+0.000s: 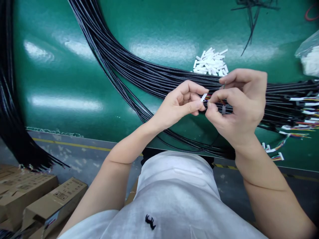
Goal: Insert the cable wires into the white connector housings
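Observation:
Between thumb and fingers, my left hand [185, 101] pinches a small white connector [203, 97]. Thin coloured wires [210, 97] run from it to my right hand [239, 104], whose thumb and index finger close on them. A small greyish piece [223, 109] shows by the right palm; I cannot make out what it is. Both hands are over a thick bundle of black cables [149, 73] lying across the green table. Beyond the hands is a heap of small white connectors [211, 62].
Cable ends with white connectors and coloured wires [306, 113] lie at the right. Black cable ties [251, 16] and a plastic bag of white parts [311, 58] are farther back. More black cables [12, 109] hang over the table's left edge, above cardboard boxes [54, 202].

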Motion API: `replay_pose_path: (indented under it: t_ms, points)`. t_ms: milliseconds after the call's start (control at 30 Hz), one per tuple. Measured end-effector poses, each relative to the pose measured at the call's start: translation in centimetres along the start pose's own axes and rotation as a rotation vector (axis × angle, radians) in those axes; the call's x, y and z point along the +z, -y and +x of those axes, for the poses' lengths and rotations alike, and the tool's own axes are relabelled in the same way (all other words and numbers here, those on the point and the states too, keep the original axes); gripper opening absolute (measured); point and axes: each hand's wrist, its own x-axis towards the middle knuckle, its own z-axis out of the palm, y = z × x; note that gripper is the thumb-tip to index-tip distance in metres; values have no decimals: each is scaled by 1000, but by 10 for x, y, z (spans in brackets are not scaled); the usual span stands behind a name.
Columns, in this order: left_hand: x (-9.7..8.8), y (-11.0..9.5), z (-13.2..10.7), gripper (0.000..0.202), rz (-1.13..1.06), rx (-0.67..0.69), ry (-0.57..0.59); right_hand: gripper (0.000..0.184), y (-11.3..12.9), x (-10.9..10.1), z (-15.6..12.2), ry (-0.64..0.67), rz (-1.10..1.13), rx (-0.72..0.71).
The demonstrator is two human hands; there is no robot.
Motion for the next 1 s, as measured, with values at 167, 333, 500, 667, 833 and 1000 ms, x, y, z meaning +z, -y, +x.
replay_pose_path:
  t_ms: [167, 333, 500, 667, 833, 1000]
  points:
    - [0, 1, 1, 54, -53, -6, 4, 11, 0, 0, -1, 10, 9, -9]
    - [-1, 1, 2, 54, -37, -10, 11, 12, -2, 0, -1, 38, 42, 20]
    - [-2, 3, 1, 53, 3, 4, 7, 11, -3, -1, -2, 0, 114, -50]
    - [-1, 3, 1, 53, -32, 0, 12, 13, -2, -1, -2, 64, 119, 10]
    - [-2, 0, 2, 49, -65, -18, 36, 11, -3, -1, -2, 49, 84, 35]
    - [-4, 5, 2, 50, -75, -56, 75, 7, -2, 0, -3, 8, 99, 7]
